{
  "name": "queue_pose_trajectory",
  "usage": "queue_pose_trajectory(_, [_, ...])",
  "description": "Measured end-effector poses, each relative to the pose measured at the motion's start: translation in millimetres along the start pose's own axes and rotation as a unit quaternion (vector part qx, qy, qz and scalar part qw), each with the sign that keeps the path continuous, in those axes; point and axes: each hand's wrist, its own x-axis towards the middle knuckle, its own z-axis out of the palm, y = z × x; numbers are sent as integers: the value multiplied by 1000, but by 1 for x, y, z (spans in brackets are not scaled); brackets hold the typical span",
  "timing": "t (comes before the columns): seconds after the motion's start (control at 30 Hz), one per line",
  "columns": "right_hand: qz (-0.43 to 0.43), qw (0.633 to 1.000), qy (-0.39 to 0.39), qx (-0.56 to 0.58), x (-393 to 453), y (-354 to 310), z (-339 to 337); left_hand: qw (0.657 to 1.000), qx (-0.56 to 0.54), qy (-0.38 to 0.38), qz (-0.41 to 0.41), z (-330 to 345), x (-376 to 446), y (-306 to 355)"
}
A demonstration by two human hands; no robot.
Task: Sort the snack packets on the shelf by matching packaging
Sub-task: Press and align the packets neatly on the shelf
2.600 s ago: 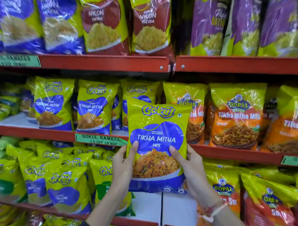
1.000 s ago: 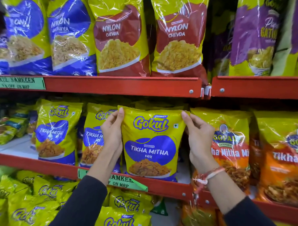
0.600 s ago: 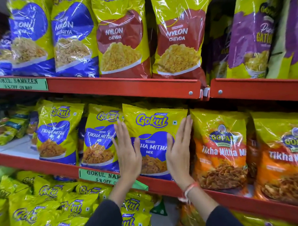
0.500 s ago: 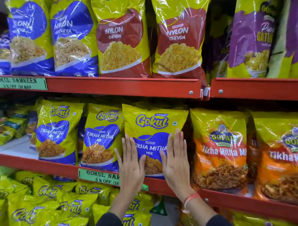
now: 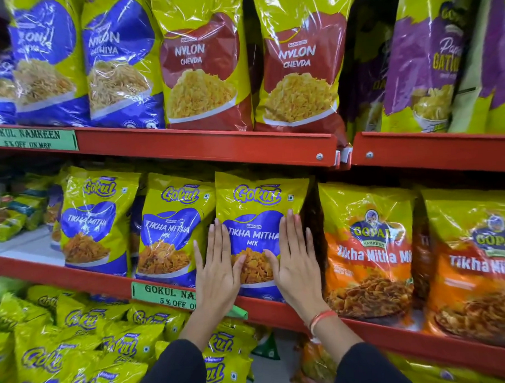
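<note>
Hands flat, fingers spread, left hand (image 5: pixel 217 275) and right hand (image 5: pixel 296 272) press the light, crinkly Gokul packet (image 5: pixel 259 208) at the middle shelf (image 5: pixel 279 310) front edge, gripping nothing; hold its side seams

Flat hands (image 5: pixel 220 276) against Gokul packet (image 5: pixel 258 217)

Yellow-green glossy Gokul packet with blue blob panel (image 5: pixel 258 208), frame centre; two matching packets left of it (image 5: pixel 174 223). Yellow-over-orange Gopal packets (image 5: pixel 366 244), right. Upper shelf: blue-and-yellow packets (image 5: pixel 118 58) at left, dark-red-and-yellow Nylon Chevda packets (image 5: pixel 199 66) centre, purple-and-yellow packets (image 5: pixel 425 59) right. Red metal shelf edge (image 5: pixel 203 145). Pale green paper label, black lettering (image 5: pixel 30 139), upper left.
</note>
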Motion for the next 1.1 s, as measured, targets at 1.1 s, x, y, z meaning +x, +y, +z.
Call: queue_pose_trajectory(1.1, [43,983,134,-113,-3,358,-200,965,-95,169,178,26,91,338])
